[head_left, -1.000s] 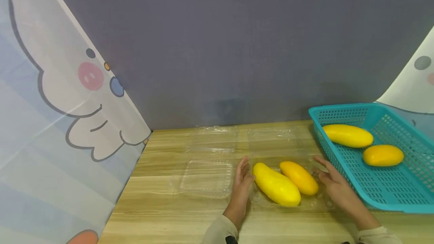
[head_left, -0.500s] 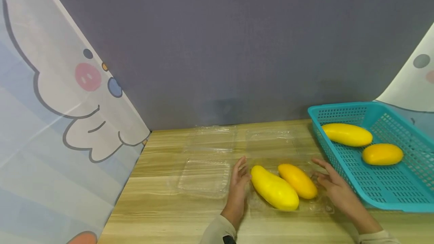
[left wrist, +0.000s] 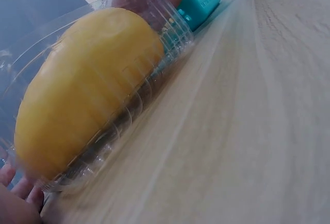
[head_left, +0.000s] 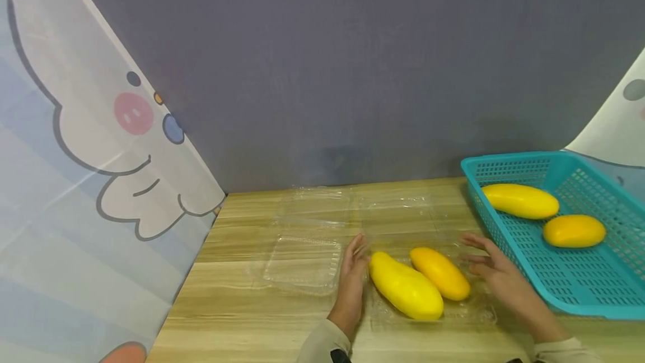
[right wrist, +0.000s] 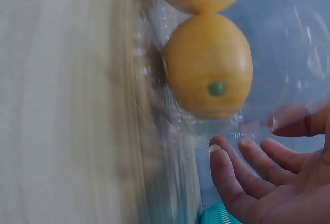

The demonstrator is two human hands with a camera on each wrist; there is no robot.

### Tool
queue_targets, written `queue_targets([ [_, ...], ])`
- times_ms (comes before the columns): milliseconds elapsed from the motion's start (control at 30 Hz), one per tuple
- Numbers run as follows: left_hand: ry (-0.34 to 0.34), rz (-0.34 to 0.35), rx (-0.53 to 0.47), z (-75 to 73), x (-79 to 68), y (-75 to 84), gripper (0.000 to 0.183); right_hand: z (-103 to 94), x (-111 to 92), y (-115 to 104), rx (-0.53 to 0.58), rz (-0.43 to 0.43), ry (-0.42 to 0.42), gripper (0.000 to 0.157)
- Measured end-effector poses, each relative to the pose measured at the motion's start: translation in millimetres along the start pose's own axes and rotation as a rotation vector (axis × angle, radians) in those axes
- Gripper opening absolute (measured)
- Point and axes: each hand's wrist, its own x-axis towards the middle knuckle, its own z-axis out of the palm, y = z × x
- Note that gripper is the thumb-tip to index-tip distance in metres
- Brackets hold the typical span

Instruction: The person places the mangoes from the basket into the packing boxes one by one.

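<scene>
In the head view, a clear plastic clamshell box (head_left: 466, 312) lies with its lid (head_left: 398, 214) folded back. In its base rest a long yellow papaya-like fruit (head_left: 407, 287) and a smaller orange-yellow mango-like fruit (head_left: 440, 274), side by side on a slant. My left hand (head_left: 351, 279) stands along the box's left side, fingers straight and fingertips right at its wall. On the opposite side is my right hand (head_left: 496, 276), thumb and fingers spread. The right wrist view has its fingers (right wrist: 247, 175) extended close to the box edge, beside a fruit with a green stem spot (right wrist: 217, 88).
A second opened clamshell (head_left: 302, 265) lies left of my left hand on the wooden table (head_left: 227, 296). At the right stands a turquoise basket (head_left: 524, 273), holding another long yellow fruit (head_left: 521, 200) and a smaller orange-yellow one (head_left: 574, 231). A grey wall (head_left: 342, 71) closes off the back.
The box with both fruits has slid a little toward me and slightly left, its lid shifting along. Both hands stay at its sides.
</scene>
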Motion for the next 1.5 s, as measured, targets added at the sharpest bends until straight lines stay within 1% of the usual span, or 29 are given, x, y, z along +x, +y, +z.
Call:
queue_targets([
  [33, 0.0, 0.004, -0.002, 0.3, 0.3, -0.1, 0.054, -0.9, 1, 0, -0.002, 0.006, -0.001, 0.053],
  [133, -0.003, 0.008, 0.005, 0.7, 0.7, 0.2, 0.051, -3.3, 3, -4, -0.015, 0.065, -0.005, 0.052],
  [200, -0.001, 0.013, 0.003, 0.8, 1.2, 0.6, 0.051, -3.3, 5, -4, -0.02, 0.085, 0.011, 0.052],
  [300, 0.002, 0.02, 0.004, 0.3, 1.5, 1.0, 0.05, -2.0, 8, -1, -0.021, 0.069, 0.068, 0.051],
  [400, 0.024, 0.021, 0.013, -0.3, 1.3, 0.3, 0.049, 0.2, 10, 6, -0.013, 0.012, 0.125, 0.045],
  [467, 0.034, 0.023, 0.018, -1.0, 0.6, 0.1, 0.049, 1.2, 11, 9, -0.005, -0.006, 0.144, 0.043],
  [567, 0.044, 0.016, 0.004, -1.8, -0.3, 0.5, 0.049, 2.5, 11, 10, 0.003, -0.006, 0.153, 0.042],
  [733, 0.051, 0.003, -0.021, -4.1, 0.1, 0.6, 0.048, 2.7, 13, 10, 0.009, 0.047, 0.136, 0.044],
  [900, 0.052, -0.012, -0.027, -6.3, 1.8, -1.3, 0.046, 2.2, 17, 11, 0.003, 0.177, 0.064, 0.051],
  [1000, 0.052, -0.021, -0.026, -6.6, 2.6, -3.2, 0.047, 1.9, 21, 12, 0.029, 0.248, 0.02, 0.057],
  [1100, 0.054, -0.023, -0.025, -6.4, 2.7, -3.9, 0.047, 1.8, 23, 14, 0.073, 0.296, -0.007, 0.061],
  [1200, 0.049, -0.017, -0.025, -5.9, 2.2, -3.8, 0.048, 2.0, 26, 15, 0.112, 0.322, -0.025, 0.062],
  [1333, 0.04, -0.019, -0.011, -4.7, 1.8, -2.8, 0.049, 2.9, 29, 16, 0.12, 0.334, -0.043, 0.06],
  [1500, 0.032, -0.014, 0.002, -3.9, 1.5, -1.8, 0.049, 3.3, 31, 14, 0.123, 0.333, -0.044, 0.059],
])
